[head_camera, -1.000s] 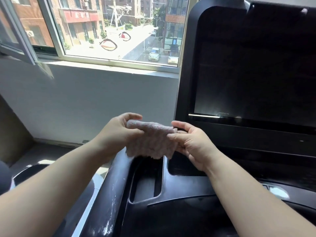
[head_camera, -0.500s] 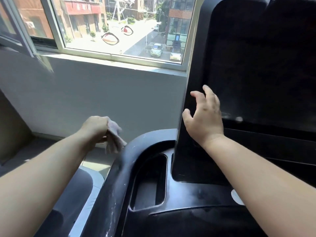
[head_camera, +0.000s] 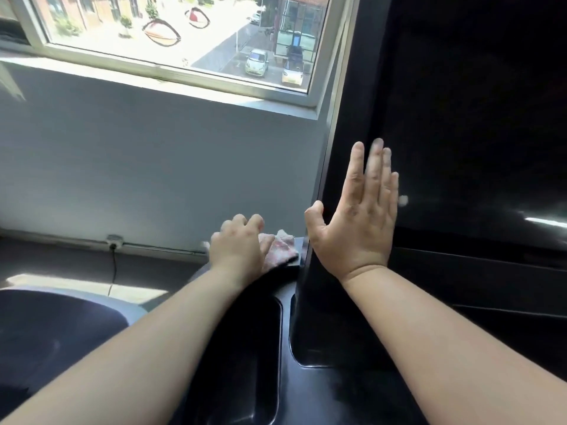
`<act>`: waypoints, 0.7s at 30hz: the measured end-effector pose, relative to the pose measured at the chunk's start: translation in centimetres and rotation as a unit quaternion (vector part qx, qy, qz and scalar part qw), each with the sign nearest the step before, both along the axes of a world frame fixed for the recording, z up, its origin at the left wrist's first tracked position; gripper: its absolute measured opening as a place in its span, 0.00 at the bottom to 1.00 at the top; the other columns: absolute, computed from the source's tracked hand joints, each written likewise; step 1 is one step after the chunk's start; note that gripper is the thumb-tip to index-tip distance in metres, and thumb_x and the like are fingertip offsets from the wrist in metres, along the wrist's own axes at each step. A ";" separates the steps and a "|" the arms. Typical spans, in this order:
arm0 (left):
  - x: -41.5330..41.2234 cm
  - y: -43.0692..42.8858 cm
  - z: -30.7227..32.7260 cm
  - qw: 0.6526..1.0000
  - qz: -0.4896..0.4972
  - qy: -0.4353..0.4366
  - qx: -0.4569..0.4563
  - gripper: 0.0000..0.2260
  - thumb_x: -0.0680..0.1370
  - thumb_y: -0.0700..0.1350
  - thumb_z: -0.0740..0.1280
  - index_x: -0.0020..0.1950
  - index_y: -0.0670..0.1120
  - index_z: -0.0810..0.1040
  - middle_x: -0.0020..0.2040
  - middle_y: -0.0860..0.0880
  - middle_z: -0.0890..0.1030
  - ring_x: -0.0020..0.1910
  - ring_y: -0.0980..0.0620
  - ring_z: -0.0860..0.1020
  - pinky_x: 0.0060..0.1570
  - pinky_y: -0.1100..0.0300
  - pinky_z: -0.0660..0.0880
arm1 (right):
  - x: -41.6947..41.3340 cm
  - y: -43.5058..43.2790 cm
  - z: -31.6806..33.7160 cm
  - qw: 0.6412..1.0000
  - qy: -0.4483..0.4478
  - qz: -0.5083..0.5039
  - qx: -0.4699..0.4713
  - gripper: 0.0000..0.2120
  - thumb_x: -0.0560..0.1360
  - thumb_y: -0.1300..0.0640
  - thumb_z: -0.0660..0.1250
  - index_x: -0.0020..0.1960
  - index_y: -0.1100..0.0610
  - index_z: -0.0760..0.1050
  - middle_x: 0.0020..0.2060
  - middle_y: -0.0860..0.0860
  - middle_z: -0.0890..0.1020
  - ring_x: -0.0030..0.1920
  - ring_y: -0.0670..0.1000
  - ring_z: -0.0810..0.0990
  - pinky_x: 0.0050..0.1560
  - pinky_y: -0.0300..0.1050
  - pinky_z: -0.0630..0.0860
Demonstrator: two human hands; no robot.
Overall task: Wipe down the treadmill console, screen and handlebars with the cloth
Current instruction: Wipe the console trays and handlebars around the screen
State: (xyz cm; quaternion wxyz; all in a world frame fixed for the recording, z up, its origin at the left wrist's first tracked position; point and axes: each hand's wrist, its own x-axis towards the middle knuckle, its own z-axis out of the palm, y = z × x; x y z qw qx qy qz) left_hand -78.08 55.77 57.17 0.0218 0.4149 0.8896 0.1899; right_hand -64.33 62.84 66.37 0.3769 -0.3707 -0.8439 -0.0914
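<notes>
Left hand (head_camera: 237, 240) curls its fingers over the pink cloth (head_camera: 283, 248), pinning it to the console (head_camera: 322, 394) rim just beside the screen (head_camera: 475, 118) frame, likely to scrub that corner. Right hand (head_camera: 359, 222) lies flat, fingers straight and close together, on the screen's left edge, probably bracing it. Console plastic is black and glossy; beyond stand a grey wall (head_camera: 153, 164) and a sunlit window (head_camera: 184, 41)

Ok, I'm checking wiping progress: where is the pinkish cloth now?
Head view, low centre: the pinkish cloth is held on the black treadmill console by the left hand, just left of the black screen frame and the flat right hand.
</notes>
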 end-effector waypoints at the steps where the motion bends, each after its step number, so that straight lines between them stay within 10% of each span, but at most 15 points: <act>1: 0.3 1.1 -0.4 0.998 0.000 -0.026 -0.059 0.17 0.80 0.61 0.53 0.63 0.54 0.70 0.59 0.47 0.74 0.59 0.44 0.72 0.53 0.50 0.67 | 0.0 0.0 0.0 1.000 0.004 0.000 0.003 0.40 0.70 0.49 0.60 0.77 0.62 0.50 0.76 0.63 0.53 0.77 0.60 0.50 0.76 0.55 0.47; 7: 0.9 1.2 -1.8 0.981 -0.155 -0.104 -0.059 0.21 0.82 0.54 0.44 0.77 0.62 0.52 0.78 0.56 0.55 0.77 0.54 0.51 0.74 0.51 0.49 | -0.1 0.0 0.1 1.000 0.013 -0.008 0.011 0.40 0.70 0.50 0.61 0.77 0.63 0.53 0.76 0.62 0.54 0.77 0.60 0.51 0.76 0.55 0.49; 10: -0.2 -0.4 -0.9 0.960 -0.164 -0.226 -0.001 0.21 0.82 0.48 0.53 0.74 0.62 0.58 0.76 0.52 0.63 0.77 0.51 0.54 0.74 0.52 0.49 | -0.1 0.0 0.1 1.000 0.017 -0.008 0.012 0.40 0.69 0.50 0.61 0.77 0.63 0.53 0.76 0.62 0.54 0.77 0.60 0.51 0.76 0.54 0.48; 17: -1.9 -0.6 1.1 0.953 -0.018 -0.096 -0.286 0.27 0.81 0.56 0.51 0.78 0.49 0.50 0.76 0.44 0.60 0.72 0.42 0.63 0.68 0.45 0.63 | -0.1 0.0 0.0 1.000 0.018 -0.010 0.015 0.40 0.70 0.50 0.61 0.77 0.62 0.53 0.76 0.62 0.54 0.77 0.60 0.51 0.76 0.53 0.46; 21: -3.2 -3.2 0.2 0.968 -0.196 0.085 -0.128 0.30 0.75 0.66 0.45 0.77 0.60 0.50 0.79 0.48 0.52 0.71 0.46 0.67 0.67 0.50 0.65 | -0.1 0.1 0.0 1.000 0.021 -0.009 0.021 0.40 0.69 0.50 0.61 0.77 0.62 0.54 0.76 0.62 0.55 0.77 0.60 0.51 0.76 0.53 0.47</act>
